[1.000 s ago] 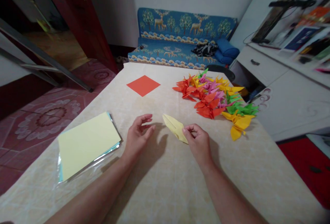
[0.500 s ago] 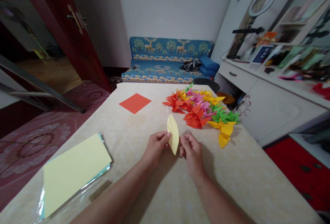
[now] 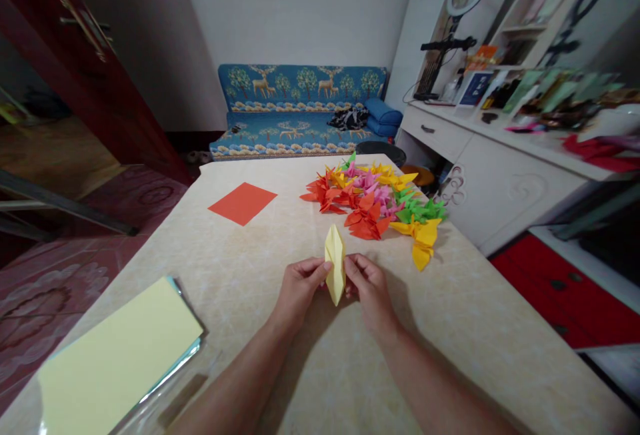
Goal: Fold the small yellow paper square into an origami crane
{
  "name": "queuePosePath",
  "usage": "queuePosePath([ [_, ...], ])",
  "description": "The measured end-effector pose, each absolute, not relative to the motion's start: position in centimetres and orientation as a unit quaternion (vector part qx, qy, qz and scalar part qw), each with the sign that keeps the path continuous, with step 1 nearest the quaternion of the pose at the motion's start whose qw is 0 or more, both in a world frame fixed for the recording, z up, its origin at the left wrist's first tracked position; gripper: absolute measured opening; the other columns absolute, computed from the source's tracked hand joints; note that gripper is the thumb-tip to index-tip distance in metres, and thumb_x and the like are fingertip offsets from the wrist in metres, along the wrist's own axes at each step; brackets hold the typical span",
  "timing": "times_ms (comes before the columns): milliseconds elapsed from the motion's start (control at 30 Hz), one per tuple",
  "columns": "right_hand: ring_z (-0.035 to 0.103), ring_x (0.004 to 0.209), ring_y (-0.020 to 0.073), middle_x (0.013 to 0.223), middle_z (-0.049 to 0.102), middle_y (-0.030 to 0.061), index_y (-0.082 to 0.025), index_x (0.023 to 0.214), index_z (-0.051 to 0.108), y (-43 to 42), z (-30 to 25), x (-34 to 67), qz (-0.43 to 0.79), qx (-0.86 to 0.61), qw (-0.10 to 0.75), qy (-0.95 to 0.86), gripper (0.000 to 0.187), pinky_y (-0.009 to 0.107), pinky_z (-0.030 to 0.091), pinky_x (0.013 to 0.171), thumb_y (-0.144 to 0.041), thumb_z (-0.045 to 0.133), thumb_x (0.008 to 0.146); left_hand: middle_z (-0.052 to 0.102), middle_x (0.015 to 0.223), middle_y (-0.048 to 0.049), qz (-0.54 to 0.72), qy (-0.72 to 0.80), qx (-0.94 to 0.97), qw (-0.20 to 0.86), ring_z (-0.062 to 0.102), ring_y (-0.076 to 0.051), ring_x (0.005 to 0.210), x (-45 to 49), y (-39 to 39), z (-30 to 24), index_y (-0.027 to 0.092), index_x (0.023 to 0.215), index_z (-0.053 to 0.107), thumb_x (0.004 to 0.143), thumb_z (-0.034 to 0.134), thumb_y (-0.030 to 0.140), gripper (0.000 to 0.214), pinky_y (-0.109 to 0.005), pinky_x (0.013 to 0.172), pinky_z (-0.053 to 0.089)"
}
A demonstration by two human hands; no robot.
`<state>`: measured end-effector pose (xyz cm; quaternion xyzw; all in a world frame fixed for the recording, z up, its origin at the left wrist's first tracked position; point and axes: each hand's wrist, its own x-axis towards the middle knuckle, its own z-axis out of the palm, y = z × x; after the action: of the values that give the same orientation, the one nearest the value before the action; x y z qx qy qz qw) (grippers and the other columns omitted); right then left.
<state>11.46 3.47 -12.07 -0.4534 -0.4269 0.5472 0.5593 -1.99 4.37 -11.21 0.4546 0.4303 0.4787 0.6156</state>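
Note:
A folded piece of pale yellow paper (image 3: 335, 263), long and pointed at both ends, stands nearly upright above the middle of the table. My left hand (image 3: 301, 286) pinches its left side, thumb on the near face. On the opposite edge, my right hand (image 3: 369, 286) grips the paper between thumb and fingers; some of those fingertips are hidden behind it. Beyond my hands lies a heap of folded paper cranes (image 3: 367, 215) in red, pink, orange, yellow and green. A flat red paper square (image 3: 243, 203) rests to the far left of them.
At the table's (image 3: 240, 268) near left lies a stack of yellow paper sheets (image 3: 123, 358) in clear plastic. A blue patterned sofa (image 3: 300, 111) stands against the wall behind. To the right is a white dresser (image 3: 480, 155) crowded with bottles.
My right hand has come in to the paper's right edge and closed on it. The folded paper is turned slightly more upright. The camera view has swung to the right.

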Motion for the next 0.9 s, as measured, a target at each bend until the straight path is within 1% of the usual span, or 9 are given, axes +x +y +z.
queuePosePath([
  [167,0.039,0.045,0.0056,0.056,0.047,-0.0053,-0.017,0.076,0.057,3.25,-11.62,11.33,0.528,-0.46,0.556,-0.448,0.026,0.016,0.031,0.041,-0.042,0.062,0.078,0.067,0.071,-0.0054,0.495,0.436,0.459,0.595,0.053,-0.012,0.061,-2.03,4.15,-10.86,0.012,0.087,0.073,0.075,0.066,0.036,0.028,-0.024,0.059,0.04],
  [400,0.037,0.042,0.0076,0.049,0.042,-0.0064,-0.017,0.073,0.057,3.5,-11.93,11.3,0.481,-0.503,0.555,-0.456,0.027,0.018,0.029,0.04,-0.043,0.058,0.08,0.069,0.072,-0.0075,0.492,0.428,0.459,0.603,0.055,-0.013,0.06,-2.09,4.22,-10.78,0.012,0.085,0.075,0.071,0.07,0.034,0.027,-0.025,0.058,0.04],
  [600,0.039,0.044,0.0078,0.052,0.048,-0.005,-0.016,0.073,0.06,3.6,-11.87,11.44,0.432,-0.516,0.571,-0.47,0.021,0.019,0.03,0.042,-0.037,0.062,0.076,0.069,0.068,-0.0069,0.494,0.45,0.438,0.602,0.055,-0.012,0.056,-1.78,4.29,-10.64,0.011,0.078,0.074,0.065,0.075,0.032,0.025,-0.023,0.055,0.041],
  [733,0.045,0.049,0.0095,0.055,0.053,-0.0028,-0.016,0.067,0.059,3.57,-11.71,11.34,0.392,-0.532,0.578,-0.479,0.02,0.02,0.034,0.045,-0.034,0.064,0.074,0.064,0.06,-0.0047,0.471,0.443,0.462,0.607,0.05,-0.01,0.05,-1.78,4.33,-10.61,0.009,0.073,0.072,0.066,0.073,0.035,0.027,-0.022,0.05,0.037],
  [900,0.049,0.054,0.0111,0.058,0.055,-0.0017,-0.016,0.065,0.058,3.31,-11.42,10.98,0.377,-0.525,0.579,-0.497,0.019,0.021,0.039,0.051,-0.031,0.062,0.075,0.052,0.047,0.0007,0.462,0.435,0.497,0.592,0.04,-0.007,0.043,-1.98,4.37,-10.81,0.011,0.054,0.061,0.067,0.072,0.04,0.034,-0.021,0.045,0.026],
])
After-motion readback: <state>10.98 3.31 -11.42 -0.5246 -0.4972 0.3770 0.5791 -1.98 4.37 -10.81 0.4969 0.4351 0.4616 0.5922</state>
